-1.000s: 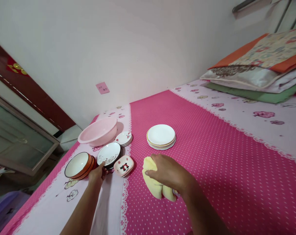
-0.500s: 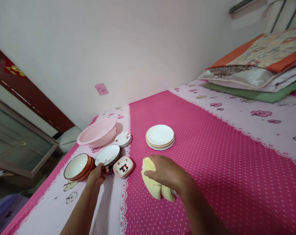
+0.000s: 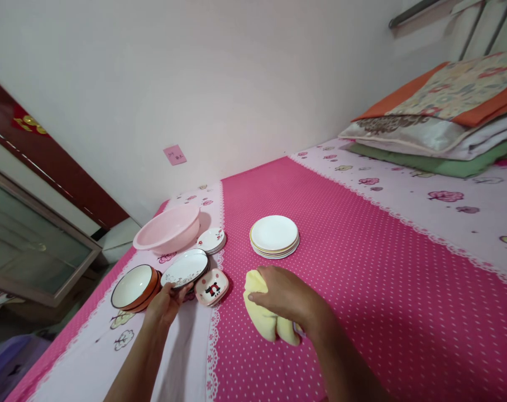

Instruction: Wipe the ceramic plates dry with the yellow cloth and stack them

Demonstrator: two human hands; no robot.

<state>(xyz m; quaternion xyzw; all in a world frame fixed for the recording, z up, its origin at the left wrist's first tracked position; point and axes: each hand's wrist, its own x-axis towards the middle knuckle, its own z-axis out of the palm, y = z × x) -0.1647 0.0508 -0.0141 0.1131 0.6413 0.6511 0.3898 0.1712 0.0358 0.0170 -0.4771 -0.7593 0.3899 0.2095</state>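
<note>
My left hand (image 3: 166, 304) grips the near rim of a white plate (image 3: 185, 269) with a dark edge and a leaf pattern, thumb on top and fingers beneath. The plate tilts slightly on top of a stack of similar dark-edged plates. In my right hand (image 3: 281, 293) is a folded yellow cloth (image 3: 262, 318), bunched under the fingers above the pink bedspread. Right of the left hand sit small square dishes (image 3: 211, 287) with a cartoon print. Orange bowls (image 3: 134, 287) are nested just left of it.
A pink basin (image 3: 170, 229) stands behind the plates, beside small flowered saucers (image 3: 210, 240). Round white plates (image 3: 274, 233) are stacked beyond my right hand. Folded bedding (image 3: 438, 117) lies at the far right. The bedspread (image 3: 362, 268) meets a white wall (image 3: 253, 84).
My left hand has raised the near edge of the top dark-edged plate a little off its stack. The right hand and cloth have hardly moved.
</note>
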